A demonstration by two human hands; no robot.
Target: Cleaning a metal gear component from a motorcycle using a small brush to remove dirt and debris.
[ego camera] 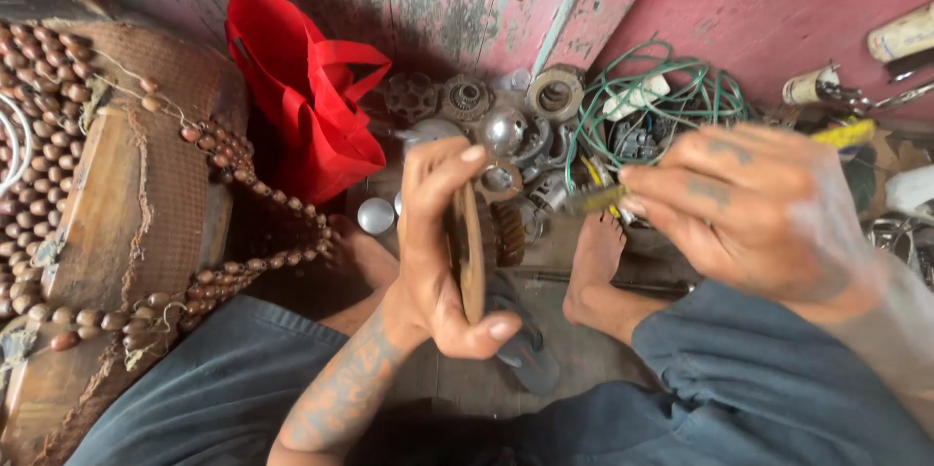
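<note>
A rusty round disc (471, 254) is held edge-on in the clenched left hand (438, 252), thumb beneath and fingers over its top. A slim yellowish tool (595, 198) is pinched in the right hand (749, 213), just beside the disc. Metal parts (506, 135) are piled beyond both hands.

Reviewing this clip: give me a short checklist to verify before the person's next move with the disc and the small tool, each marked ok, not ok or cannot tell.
1. Left hand grips the flat round disc edge-on, fingers at top and bottom: ok.
2. Right hand pinches the thin yellowish tool: ok.
3. Tool tip touching the disc: not ok, a gap shows.
4. Tool tip sharp or blunt: cannot tell, blurred.
5. Bare feet lie directly under the work, exposed to a drop: not ok.
6. Loose metal parts and green wire crowd the floor ahead: not ok.
</note>
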